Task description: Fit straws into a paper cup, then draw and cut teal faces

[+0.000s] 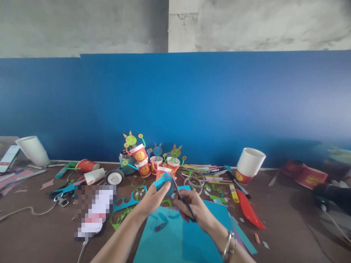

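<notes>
Between the fingers of my left hand (pixel 155 195) is a small piece of blue paper (pixel 166 182) with a rounded outline. My right hand (pixel 196 208) is closed round the dark handles of a pair of scissors (pixel 178 193). The blades point up and to the left and meet the edge of the blue paper; whether they are parted I cannot tell. Beneath both hands lie blue paper sheets (pixel 203 233), with small cut shapes (pixel 161 226) on them. Just behind my left hand stands a red and white paper cup (pixel 163 171).
Paper cups with animal figures (pixel 139 153) stand at the back, beside a green tin (pixel 126 162). Green and blue offcuts (pixel 123 215) litter the table. To the right are stacked white cups (pixel 249 162), a glue stick (pixel 234 193) and a red plastic piece (pixel 249 210). A phone (pixel 9 157) leans far left.
</notes>
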`<state>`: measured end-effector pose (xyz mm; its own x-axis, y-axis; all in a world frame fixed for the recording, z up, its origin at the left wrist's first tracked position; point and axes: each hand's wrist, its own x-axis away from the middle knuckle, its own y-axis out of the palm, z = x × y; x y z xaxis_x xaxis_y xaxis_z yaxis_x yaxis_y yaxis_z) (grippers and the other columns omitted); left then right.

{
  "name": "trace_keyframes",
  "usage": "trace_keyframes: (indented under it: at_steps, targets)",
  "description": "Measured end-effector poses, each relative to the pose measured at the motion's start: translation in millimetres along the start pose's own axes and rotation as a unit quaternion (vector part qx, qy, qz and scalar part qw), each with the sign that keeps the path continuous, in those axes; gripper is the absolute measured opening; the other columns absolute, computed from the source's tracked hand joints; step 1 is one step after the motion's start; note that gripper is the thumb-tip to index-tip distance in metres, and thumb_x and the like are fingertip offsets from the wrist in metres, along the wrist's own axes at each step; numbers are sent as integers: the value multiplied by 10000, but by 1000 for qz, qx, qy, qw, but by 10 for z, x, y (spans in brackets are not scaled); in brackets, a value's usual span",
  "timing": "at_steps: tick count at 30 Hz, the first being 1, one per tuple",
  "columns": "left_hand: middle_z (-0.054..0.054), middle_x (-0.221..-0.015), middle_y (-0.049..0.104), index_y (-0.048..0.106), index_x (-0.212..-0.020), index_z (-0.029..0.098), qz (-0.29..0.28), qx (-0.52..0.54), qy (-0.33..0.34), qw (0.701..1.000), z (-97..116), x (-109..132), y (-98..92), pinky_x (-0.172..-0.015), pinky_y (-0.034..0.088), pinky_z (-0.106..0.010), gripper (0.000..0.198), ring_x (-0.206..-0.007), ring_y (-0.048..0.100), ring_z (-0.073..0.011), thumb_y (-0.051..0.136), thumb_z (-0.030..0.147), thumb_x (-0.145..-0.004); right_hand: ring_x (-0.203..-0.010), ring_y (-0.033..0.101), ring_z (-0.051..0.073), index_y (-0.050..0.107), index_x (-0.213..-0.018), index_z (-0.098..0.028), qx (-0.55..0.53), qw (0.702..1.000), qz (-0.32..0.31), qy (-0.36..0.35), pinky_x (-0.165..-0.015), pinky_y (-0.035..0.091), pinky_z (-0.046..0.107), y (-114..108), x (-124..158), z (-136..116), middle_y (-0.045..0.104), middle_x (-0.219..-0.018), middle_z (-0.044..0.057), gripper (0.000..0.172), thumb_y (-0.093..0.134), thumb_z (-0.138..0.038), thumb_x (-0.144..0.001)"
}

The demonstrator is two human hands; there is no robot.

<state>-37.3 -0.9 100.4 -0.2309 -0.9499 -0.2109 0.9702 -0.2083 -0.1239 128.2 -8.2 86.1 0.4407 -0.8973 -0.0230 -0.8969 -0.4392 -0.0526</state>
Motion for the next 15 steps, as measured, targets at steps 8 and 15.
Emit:
trace_keyframes:
  at_steps: [8, 15]
  targets:
    - [-1, -673, 530, 660, -898, 184, -5, -19, -1, 1000, 26, 11, -29, -685, 418, -269, 322, -657, 468, -149, 469, 442, -869, -305, 297, 28, 532, -629, -162, 0, 1000, -14, 0, -312, 210, 160, -29, 3, -13, 385, -368, -100, 282, 687, -370, -738]
    - [-28, -814, 566, 641, -1066, 187, -45, -29, -23, 998, 96, 23, -52, -730, 412, -277, 382, -776, 478, -172, 482, 460, -851, -310, 373, 50, 567, -670, -154, 18, 999, -32, 24, -301, 257, 156, -86, -4, -52, 451, -378, -79, 271, 711, -382, -705]
